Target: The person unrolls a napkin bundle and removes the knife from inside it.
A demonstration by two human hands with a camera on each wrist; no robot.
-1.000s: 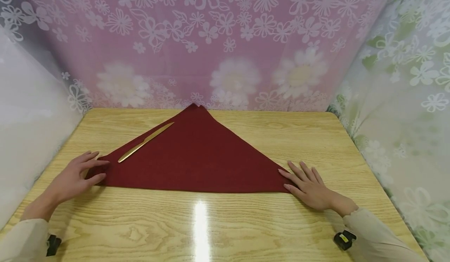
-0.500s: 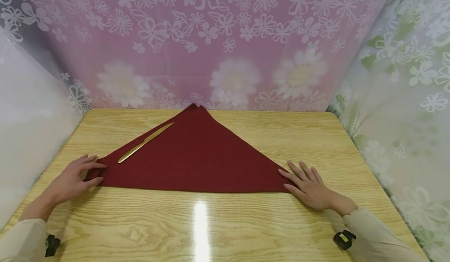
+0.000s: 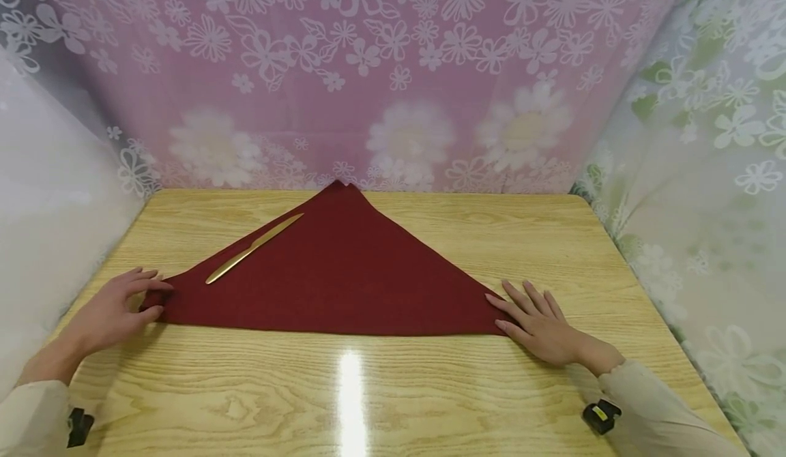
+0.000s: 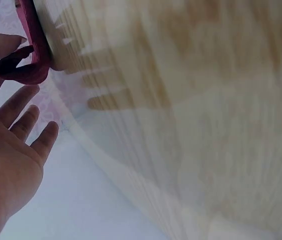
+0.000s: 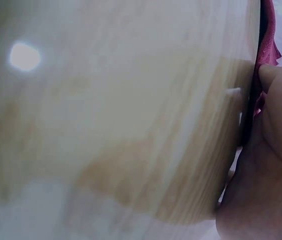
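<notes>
A dark red cloth napkin (image 3: 344, 273) lies as a wide triangle on the wooden table, its long side toward me and its point at the back edge. My left hand (image 3: 113, 310) holds its left corner between thumb and index finger. In the left wrist view that corner of the napkin (image 4: 36, 72) curls back on itself, and the other fingers of the left hand (image 4: 8, 150) stay spread. My right hand (image 3: 543, 327) lies flat with fingers spread, thumb and index on the napkin's right corner. A gold table knife (image 3: 253, 249) lies slantwise along the napkin's left slope.
The pale wooden table (image 3: 245, 389) reaches back to a pink flowered curtain (image 3: 393, 68). Another flowered sheet (image 3: 706, 225) hangs at the right and a whitish one (image 3: 49, 191) at the left. Small black wrist cameras (image 3: 602, 416) sit beside the sleeves.
My left hand has moved left, and the napkin's left corner has shifted a little outward with it. The right hand and the knife have stayed in place.
</notes>
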